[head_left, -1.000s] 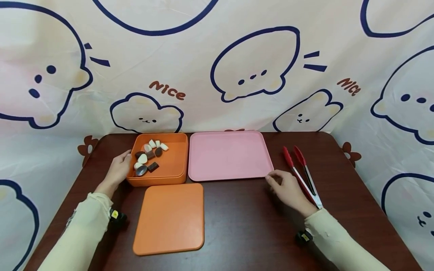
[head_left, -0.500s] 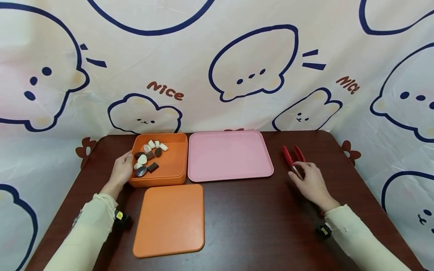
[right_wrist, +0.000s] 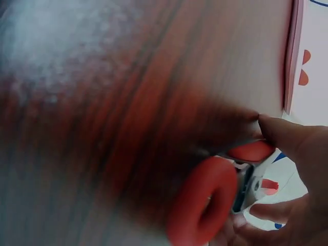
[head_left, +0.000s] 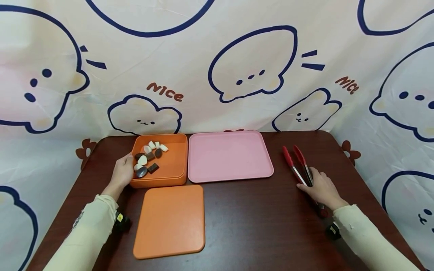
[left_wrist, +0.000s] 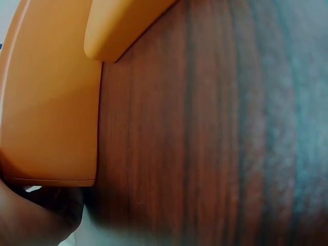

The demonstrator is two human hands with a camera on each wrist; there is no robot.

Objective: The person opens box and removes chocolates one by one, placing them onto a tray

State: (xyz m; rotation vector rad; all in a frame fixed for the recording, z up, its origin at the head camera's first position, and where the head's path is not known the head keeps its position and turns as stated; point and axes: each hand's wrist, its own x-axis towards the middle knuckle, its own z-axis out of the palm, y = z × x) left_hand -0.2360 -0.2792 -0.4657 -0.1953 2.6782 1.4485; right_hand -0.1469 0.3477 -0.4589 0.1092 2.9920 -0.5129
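An orange box (head_left: 173, 158) stands at the back left, with several white and dark brown chocolate-like pieces (head_left: 149, 155) and a small spoon-like dark oval thing (head_left: 141, 172) inside. My left hand (head_left: 123, 171) holds the box by its left wall; in the left wrist view its curled fingers (left_wrist: 64, 218) lie against the box's end. On the right lie metal tongs (head_left: 298, 177) with red tips, their arms spread. My right hand (head_left: 322, 190) is around their lower part, thumb on the left side and fingers on the right. A red ring (right_wrist: 202, 202) shows at the tongs' end.
A pink tray (head_left: 230, 156) lies beside the box at the back middle. In front of the box lies a flat orange lid (head_left: 169, 222). Dark brown wood shows across the table (head_left: 251, 226). A printed cloth (head_left: 196, 75) hangs behind the table.
My right hand has moved from the pink tray's corner rightward to the tongs, then slid down along them to grip near their lower end. My left hand stays at the box.
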